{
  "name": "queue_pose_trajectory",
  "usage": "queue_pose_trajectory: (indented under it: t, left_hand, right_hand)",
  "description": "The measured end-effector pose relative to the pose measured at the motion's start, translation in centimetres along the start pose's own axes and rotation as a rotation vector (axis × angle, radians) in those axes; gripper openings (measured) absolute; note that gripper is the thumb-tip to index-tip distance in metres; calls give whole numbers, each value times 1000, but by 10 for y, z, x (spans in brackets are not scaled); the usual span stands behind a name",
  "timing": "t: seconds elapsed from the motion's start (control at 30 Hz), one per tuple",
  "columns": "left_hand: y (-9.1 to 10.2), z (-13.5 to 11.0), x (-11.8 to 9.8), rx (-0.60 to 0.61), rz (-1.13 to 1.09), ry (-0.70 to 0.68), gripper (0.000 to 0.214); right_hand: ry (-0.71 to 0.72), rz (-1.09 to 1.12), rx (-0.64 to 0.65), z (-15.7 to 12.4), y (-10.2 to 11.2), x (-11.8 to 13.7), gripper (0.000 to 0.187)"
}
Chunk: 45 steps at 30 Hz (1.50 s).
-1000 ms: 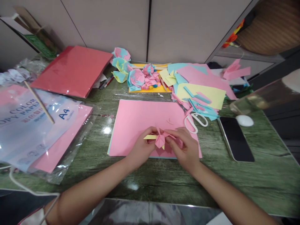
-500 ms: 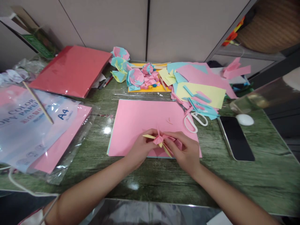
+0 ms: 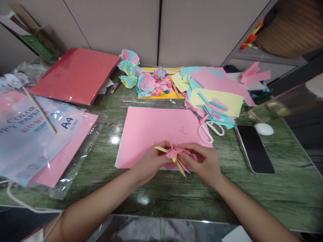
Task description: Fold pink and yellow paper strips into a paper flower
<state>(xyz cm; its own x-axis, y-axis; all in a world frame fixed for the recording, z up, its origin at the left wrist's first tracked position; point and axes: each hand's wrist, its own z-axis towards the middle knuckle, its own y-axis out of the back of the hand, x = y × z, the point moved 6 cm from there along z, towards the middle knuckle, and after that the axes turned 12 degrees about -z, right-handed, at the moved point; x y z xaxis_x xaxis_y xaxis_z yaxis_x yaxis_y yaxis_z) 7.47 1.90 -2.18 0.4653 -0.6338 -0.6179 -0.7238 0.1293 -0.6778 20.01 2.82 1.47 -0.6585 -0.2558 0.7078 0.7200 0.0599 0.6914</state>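
Note:
Between my two hands is a pink and yellow folded paper flower (image 3: 172, 153) with narrow pointed petals sticking out. My left hand (image 3: 151, 160) pinches it from the left side, its fingertips partly hidden behind the paper. On the right, my right hand (image 3: 205, 162) has thumb and fingers closed on a pink petal. Both hands are just above the front edge of a stack of pink paper (image 3: 153, 131). White-handled scissors (image 3: 206, 134) rest at the stack's right edge, blades over paper scraps.
Folded paper flowers (image 3: 146, 82) and cut paper sheets (image 3: 217, 97) lie along the back. A phone (image 3: 254, 148) and a white oval object (image 3: 263, 128) are to the right. At left are a plastic paper packet (image 3: 37, 141), a wooden stick (image 3: 40, 109) and a red stack (image 3: 75, 75).
Both hands have shifted slightly down with the paper flower. My right hand has moved a little to the right, and the yellow petal tip now points lower.

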Motion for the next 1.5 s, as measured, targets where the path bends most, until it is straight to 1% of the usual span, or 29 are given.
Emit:
queue_pose_trajectory:
  t: [0.1,0.23,0.37,0.43,0.53,0.67,0.73,0.77,0.83,0.87,0.93,1.0,1.07,1.2,1.33,1.5]
  left_hand:
    - [-3,-3,-11,-19,181,-142,14]
    - [-8,-8,-19,-33,401,-298,17]
    - [-14,-12,-25,-20,614,-491,19]
    - [-16,-14,-25,-2,684,-561,19]
    - [-17,-15,-24,5,727,-583,22]
    - [-14,-13,-23,-50,719,-558,26]
    - [-11,-12,-24,-90,744,-573,25]
    - [-11,-13,-26,-109,774,-588,25]
    - [-10,-14,-28,-126,872,-642,26]
    - [-11,-15,-30,-118,937,-687,27]
    - [-16,-20,-31,-73,1072,-823,29]
    - [-21,-26,-31,-22,1181,-979,30]
    - [-25,-30,-31,1,1254,-1097,28]
    - [-29,-36,-29,21,1338,-1226,24]
    - [-30,-39,-27,49,1346,-1285,24]
    - [-31,-42,-27,74,1318,-1345,19]
  right_hand:
    - [19,-23,-1,1,1,3,14]
    - [80,-36,-31,0,1,5,15]
    - [86,39,-37,-4,-1,4,16]
    - [88,74,-46,-5,-1,4,17]
    - [119,95,-87,-6,1,6,18]
    - [153,81,-118,-5,4,9,19]
    - [184,21,-129,-5,6,11,19]
    - [205,-37,-155,-4,8,12,18]
    - [258,-199,-246,-5,14,17,17]
    - [284,-287,-302,-6,16,19,16]
    - [328,-427,-393,-8,20,24,14]
    - [356,-503,-434,-9,21,26,15]
    - [394,-535,-462,-11,21,27,17]
    - [492,-580,-567,-20,23,30,22]
    - [549,-600,-639,-26,26,32,23]
    - [540,-613,-611,-24,25,32,24]
